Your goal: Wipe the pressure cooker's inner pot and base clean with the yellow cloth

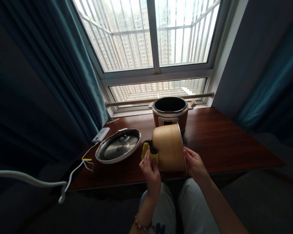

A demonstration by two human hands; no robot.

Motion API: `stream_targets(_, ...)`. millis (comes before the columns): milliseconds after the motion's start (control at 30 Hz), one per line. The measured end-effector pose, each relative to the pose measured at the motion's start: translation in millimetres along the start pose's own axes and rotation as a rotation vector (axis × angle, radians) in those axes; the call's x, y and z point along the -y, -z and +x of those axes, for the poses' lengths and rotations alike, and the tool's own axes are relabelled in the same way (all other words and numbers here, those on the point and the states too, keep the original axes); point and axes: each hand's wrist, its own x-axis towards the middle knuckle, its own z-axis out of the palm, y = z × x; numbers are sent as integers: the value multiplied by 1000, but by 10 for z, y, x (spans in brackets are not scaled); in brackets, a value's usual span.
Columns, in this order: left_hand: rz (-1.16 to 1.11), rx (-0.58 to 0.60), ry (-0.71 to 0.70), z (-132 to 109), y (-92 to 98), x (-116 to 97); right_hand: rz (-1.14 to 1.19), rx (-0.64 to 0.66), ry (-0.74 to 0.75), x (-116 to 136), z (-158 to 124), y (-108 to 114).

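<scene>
Grasping is being done on both sides right now: the rim of a gold-coloured inner pot (168, 148) is pinched by the right hand (195, 165), thumb and fingers closed at the edge, while a yellow-and-black item (154, 158) is held in the fingers of the left hand (150, 174) and pressed up to the pot's base. What exactly that item is can't really be made out, tbh. A beaded bracelet (143, 225) is worn on the left wrist.

The pot is tipped on its side, mouth turned right and base turned left, and it's held over the front part of a reddish-brown wooden surface (222, 139); whether the wood is touched by it can't be told from this angle. Grey trousers (161, 204) can be seen just below the front edge.

Right behind the pot, a multi-cooker body (183, 119) is parked near the window, dark inside, with its control panel (162, 121) partly hidden by the pot. Off to the left, a round lid (118, 151) is laid with its shiny metal disc showing and a pale rim around it. Further left, a white power strip (102, 134) is set by the edge, and a white cable (74, 172) marked with a yellow strip (87, 159) is run off the side.

At the back, a barred window (132, 42) is framed by blue curtains (61, 65), and high-rise blocks are seen outside.
</scene>
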Motion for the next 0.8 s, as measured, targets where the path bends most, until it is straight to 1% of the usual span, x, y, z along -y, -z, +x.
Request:
stream_targets(33, -127, 10, 146, 25, 8, 38, -9, -37, 37, -68, 0, 60)
stream_targets(100, -388, 77, 401, 51, 13, 99, -78, -99, 100, -213, -23, 201)
stream_targets(167, -601, 145, 569, 44, 5, 137, -194, -138, 137, -343, -65, 333)
stream_targets(233, -708, 159, 659, 15, -8, 158, -286, -168, 156, -436, -107, 422)
stream_targets(267, -725, 151, 674, -4, -14, 163, -302, -177, 162, -466, -124, 446)
stream_targets(333, -705, 127, 654, -43, -19, 164, -289, -168, 159, -497, -146, 458)
stream_targets(433, -587, 65, 564, -106, -4, 145, -254, -109, 143, -489, -171, 421)
stream_targets(500, -458, 18, 488, -160, 14, 126, -238, -82, 136, -453, -200, 373)
stream_targets(567, -300, -18, 374, -220, 25, 112, -204, -65, 121, -390, -243, 303)
stream_targets(633, -124, -65, 177, -278, 21, 110, -165, -45, 90, -302, -284, 210)
stream_targets(733, 127, -133, -206, -343, -21, 102, -112, -14, 41, -159, -300, 63)
stream_targets(800, 248, -87, -421, -378, -71, 59, -86, 3, 10, -89, -265, -8)
